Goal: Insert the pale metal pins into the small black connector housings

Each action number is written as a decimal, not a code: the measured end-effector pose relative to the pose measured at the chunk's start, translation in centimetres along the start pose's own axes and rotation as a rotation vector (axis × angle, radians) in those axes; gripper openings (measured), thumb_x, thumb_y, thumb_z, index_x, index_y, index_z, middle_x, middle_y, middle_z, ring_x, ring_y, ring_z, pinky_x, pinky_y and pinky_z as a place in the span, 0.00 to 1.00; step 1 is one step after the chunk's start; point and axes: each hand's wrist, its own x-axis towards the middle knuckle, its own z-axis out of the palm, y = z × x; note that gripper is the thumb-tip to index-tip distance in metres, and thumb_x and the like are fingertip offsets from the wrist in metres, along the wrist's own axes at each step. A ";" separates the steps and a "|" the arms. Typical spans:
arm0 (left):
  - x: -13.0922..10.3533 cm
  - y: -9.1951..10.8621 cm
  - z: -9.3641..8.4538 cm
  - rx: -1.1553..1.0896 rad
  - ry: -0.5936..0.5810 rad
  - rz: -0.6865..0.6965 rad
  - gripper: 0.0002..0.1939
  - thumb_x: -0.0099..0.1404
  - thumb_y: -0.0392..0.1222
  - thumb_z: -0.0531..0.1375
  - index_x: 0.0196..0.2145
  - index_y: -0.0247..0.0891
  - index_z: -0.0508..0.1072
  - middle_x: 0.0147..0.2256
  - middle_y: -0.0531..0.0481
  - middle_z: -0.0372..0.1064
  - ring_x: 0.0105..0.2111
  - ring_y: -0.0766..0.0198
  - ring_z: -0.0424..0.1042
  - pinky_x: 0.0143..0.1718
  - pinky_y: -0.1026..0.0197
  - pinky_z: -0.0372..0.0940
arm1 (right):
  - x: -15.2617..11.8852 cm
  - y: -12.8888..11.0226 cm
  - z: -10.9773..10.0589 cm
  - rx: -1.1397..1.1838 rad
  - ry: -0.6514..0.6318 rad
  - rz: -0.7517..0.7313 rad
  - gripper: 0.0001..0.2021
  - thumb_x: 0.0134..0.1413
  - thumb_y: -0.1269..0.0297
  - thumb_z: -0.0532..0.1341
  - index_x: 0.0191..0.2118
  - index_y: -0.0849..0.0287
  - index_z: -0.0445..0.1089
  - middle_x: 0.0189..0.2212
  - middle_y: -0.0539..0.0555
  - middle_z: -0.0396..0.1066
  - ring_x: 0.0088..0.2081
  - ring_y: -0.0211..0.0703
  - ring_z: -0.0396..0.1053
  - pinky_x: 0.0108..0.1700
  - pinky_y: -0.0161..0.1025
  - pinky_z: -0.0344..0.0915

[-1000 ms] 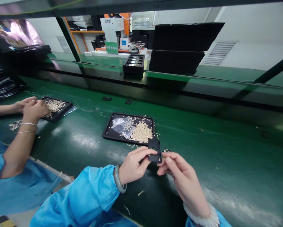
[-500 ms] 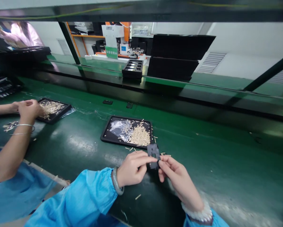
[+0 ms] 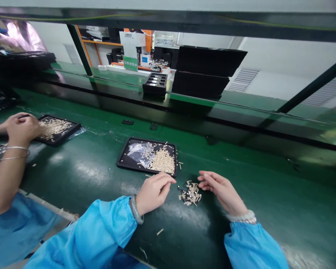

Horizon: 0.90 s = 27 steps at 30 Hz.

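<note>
My left hand [image 3: 153,192] hovers low over the green table, just left of a small pile of pale strips and black bits [image 3: 191,193]. Its fingers curl loosely, thumb a little apart from the index finger, and I see nothing in them. On the pile's other side is my right hand [image 3: 221,190], fingers bent and slightly apart, also without anything visible. A small dark piece [image 3: 212,140], blurred, is farther back on the table. Behind my left hand lies a black tray [image 3: 121,160] with a heap of pale strips [image 3: 162,160] and a clear plastic bag [image 3: 140,152].
At left, a co-worker's hands [image 3: 22,129] work beside another black tray [image 3: 72,130] of pale strips. Two flat black pieces [image 3: 128,122] lie near the back ledge. A slotted black box [image 3: 155,84] stands on the glossy shelf. One loose strip [image 3: 160,231] lies near the front.
My hands have parted and the dark plate-like part they held is gone from them. The pile beneath now shows. A dark piece appears toward the back right.
</note>
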 end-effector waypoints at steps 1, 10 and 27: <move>0.0 -0.1 0.0 0.010 -0.005 -0.002 0.12 0.63 0.32 0.48 0.39 0.37 0.70 0.38 0.47 0.69 0.39 0.64 0.68 0.44 0.61 0.62 | -0.5 -0.1 0.0 -0.072 -0.026 -0.015 0.17 0.49 0.53 0.62 0.38 0.64 0.70 0.29 0.55 0.71 0.28 0.39 0.69 0.30 0.35 0.65; 0.3 -0.9 0.8 0.265 -0.171 0.011 0.12 0.64 0.34 0.49 0.39 0.38 0.71 0.39 0.50 0.70 0.40 0.65 0.68 0.44 0.61 0.62 | -2.8 -0.6 -1.3 -0.745 0.010 -0.118 0.15 0.52 0.51 0.55 0.33 0.57 0.70 0.26 0.52 0.72 0.29 0.46 0.68 0.33 0.39 0.62; 4.9 0.9 6.2 0.752 -0.497 0.143 0.09 0.64 0.32 0.48 0.36 0.29 0.67 0.35 0.43 0.63 0.28 0.61 0.71 0.26 0.60 0.67 | -2.5 1.5 1.1 -0.858 0.001 -0.322 0.09 0.55 0.63 0.51 0.35 0.54 0.69 0.35 0.53 0.72 0.38 0.49 0.69 0.40 0.44 0.62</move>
